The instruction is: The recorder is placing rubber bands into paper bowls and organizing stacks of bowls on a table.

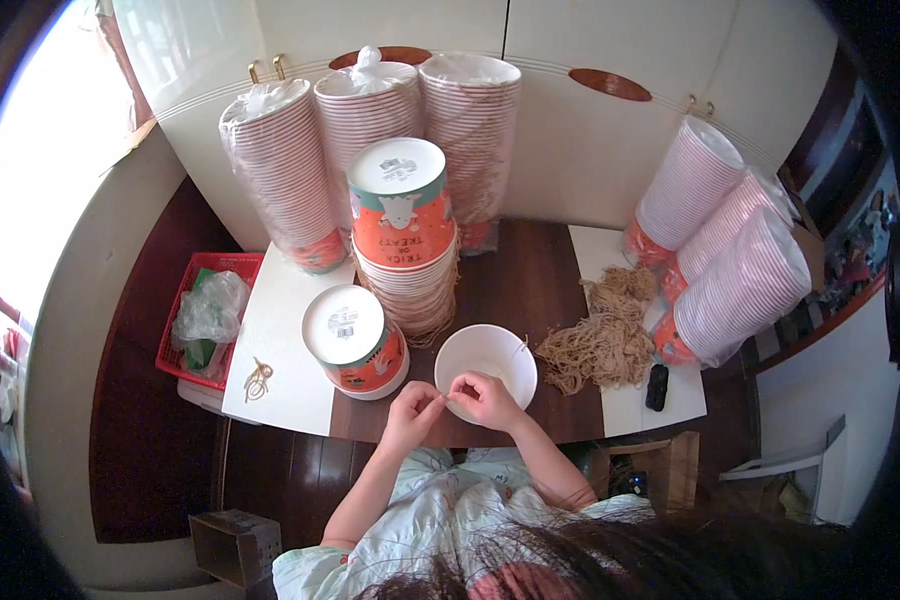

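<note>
Dark wood table (540,290) crowded with stacked paper cups
Both hands, left hand (413,408) and right hand (483,397), pinched what looked like thin twine at the white cup (485,362) rim; twine pile (600,340) near

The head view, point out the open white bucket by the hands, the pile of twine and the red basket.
open white bucket (485,352): head view, on its bare inner wall.
pile of twine (600,345): head view, middle of the tan heap.
red basket (200,262): head view, on its far rim.
</note>
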{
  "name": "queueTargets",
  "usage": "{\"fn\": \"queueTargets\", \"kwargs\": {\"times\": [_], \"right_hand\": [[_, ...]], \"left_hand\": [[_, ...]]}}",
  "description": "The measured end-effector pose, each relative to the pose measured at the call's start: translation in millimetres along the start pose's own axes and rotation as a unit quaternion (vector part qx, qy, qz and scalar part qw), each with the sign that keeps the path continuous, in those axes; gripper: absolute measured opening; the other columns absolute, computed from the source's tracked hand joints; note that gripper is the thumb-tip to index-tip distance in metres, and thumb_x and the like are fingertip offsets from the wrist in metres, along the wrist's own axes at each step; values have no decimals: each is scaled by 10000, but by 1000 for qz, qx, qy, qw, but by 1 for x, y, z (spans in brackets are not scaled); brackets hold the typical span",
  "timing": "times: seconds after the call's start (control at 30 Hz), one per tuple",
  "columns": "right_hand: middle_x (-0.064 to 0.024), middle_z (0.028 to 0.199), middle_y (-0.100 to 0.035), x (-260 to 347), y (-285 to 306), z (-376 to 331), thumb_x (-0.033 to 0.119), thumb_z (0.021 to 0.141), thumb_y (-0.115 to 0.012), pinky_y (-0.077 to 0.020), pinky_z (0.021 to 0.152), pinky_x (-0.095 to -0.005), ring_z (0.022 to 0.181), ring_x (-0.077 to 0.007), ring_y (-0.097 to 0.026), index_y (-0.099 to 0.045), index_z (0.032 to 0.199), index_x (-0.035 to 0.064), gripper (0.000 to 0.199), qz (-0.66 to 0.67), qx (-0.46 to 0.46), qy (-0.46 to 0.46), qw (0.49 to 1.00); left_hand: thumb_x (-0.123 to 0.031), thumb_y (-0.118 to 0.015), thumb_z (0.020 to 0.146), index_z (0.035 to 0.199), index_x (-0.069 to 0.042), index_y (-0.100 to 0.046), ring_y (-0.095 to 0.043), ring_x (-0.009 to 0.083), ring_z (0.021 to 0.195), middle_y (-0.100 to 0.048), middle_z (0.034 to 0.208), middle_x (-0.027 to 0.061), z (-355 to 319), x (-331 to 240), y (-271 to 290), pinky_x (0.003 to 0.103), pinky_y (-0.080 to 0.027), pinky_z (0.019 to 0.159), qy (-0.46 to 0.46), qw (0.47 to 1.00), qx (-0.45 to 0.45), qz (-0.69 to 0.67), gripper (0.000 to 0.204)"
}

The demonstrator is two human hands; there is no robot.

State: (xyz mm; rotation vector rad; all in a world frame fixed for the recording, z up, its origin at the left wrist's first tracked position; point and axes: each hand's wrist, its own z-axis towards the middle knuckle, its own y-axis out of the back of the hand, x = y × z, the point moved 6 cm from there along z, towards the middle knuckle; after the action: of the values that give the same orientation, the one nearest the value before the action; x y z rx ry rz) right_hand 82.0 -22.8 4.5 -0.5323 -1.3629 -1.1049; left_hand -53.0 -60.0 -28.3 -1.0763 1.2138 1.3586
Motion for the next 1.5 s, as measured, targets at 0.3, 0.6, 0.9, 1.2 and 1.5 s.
{"fn": "queueTargets", "kwargs": {"times": [0.3, 0.6, 0.9, 1.2, 1.5], "right_hand": [[-52, 696, -566, -4, -2, 0, 83, 774, -593, -433, 565, -263, 614, -118, -533, -537, 799, 16, 91, -10, 22, -21, 999], [-68, 704, -567, -6, -3, -2, 91, 769, -594, -439, 591, -274, 631, -141, -547, -531, 779, 17, 97, -17, 40, -18, 999], [-30, 706, -538, -9, -1, -4, 55, 779, -576, -422, 600, -240, 654, -94, -511, -525, 780, 14, 66, 10, 48, -29, 998], [24, 719, -501, -11, -4, -5, 20, 795, -557, -394, 596, -195, 667, -40, -455, -518, 779, 17, 42, 82, 65, -36, 994], [47, 729, -480, -14, -5, -7, 25, 807, -549, -383, 603, -183, 673, -28, -441, -520, 793, 31, 33, 161, 92, -49, 981]], "left_hand": [[-89, -531, 846, 827, -41, -528, -537, 74, 687, -593, 770, 29, 1, -5, 3, 183, -419, 560, 126, 967, -18, -220, 52], [-103, -496, 862, 830, -64, -514, -521, 57, 673, -588, 778, 32, -3, 13, 11, 165, -391, 549, 191, 946, -25, -259, 53], [-89, -507, 858, 817, -52, -513, -516, 81, 698, -553, 740, 16, -5, 20, 9, 200, -415, 634, 179, 945, -43, -271, 56], [-63, -527, 842, 800, -33, -518, -514, 80, 688, -548, 724, 8, -4, 31, 4, 200, -415, 635, 146, 970, -50, -188, 53], [-81, -552, 833, 798, -33, -533, -516, 58, 666, -555, 718, 2, -5, 32, 1, 185, -415, 612, 126, 980, -50, -148, 62]]}}
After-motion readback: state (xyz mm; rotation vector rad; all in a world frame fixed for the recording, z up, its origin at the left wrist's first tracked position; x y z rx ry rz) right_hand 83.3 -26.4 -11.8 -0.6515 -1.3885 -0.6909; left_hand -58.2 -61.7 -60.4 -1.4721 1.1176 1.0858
